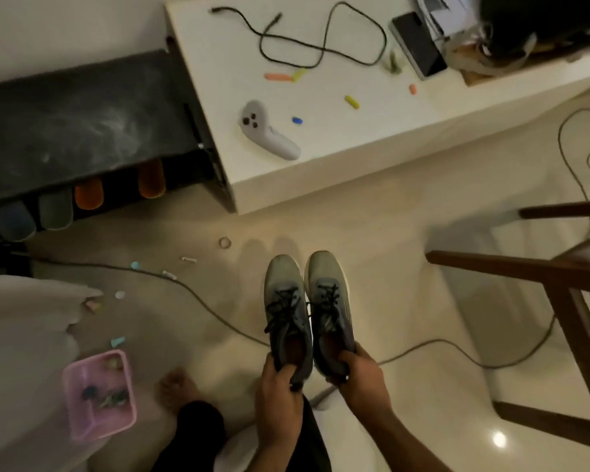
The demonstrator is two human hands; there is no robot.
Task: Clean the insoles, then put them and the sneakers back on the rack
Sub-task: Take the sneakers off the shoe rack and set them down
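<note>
Two grey sneakers with black laces hang side by side above the floor, toes pointing away from me. My left hand (279, 386) grips the heel of the left sneaker (286, 301). My right hand (363, 376) grips the heel of the right sneaker (329, 301). A reddish lining shows inside both openings; I cannot tell whether insoles are in them. The dark shoe rack (82, 124) stands at the upper left, with orange, grey and blue footwear poking out beneath its top.
A white table (321, 158) ahead holds a grey controller (266, 132), a black cable, a phone and small coloured pieces. A pink basket (97, 393) sits lower left. A cable (201, 301) crosses the floor. A wooden chair (525, 270) stands right. My bare foot (174, 386) rests below.
</note>
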